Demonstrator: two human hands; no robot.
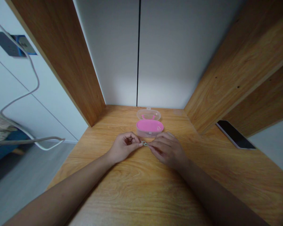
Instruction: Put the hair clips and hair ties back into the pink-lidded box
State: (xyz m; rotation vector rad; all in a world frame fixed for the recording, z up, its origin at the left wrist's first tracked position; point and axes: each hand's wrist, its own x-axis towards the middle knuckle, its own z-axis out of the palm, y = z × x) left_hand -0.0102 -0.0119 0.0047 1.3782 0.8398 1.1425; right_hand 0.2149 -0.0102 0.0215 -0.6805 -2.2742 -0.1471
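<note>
Both hands meet low over the wooden table, just in front of a small oval box. Between thumb and finger, my left hand (124, 147) pinches one end of a small pale looped thing (145, 143), too small to name. On its other side, my right hand (168, 149) has its fingertips closed on the same piece. Behind the fingers stands the clear box (145, 134) with a pink top surface (147, 125), which bears a small pale looped mark or item (159, 128). Its see-through lid (148, 114) is hinged up at the back.
A dark-screened phone (235, 135) lies on the right of the wooden table (132, 194). Wooden panels (61, 53) rise on both sides, with a white wall (165, 62) behind. A white cable (36, 81) hangs at left near a wall socket (14, 45).
</note>
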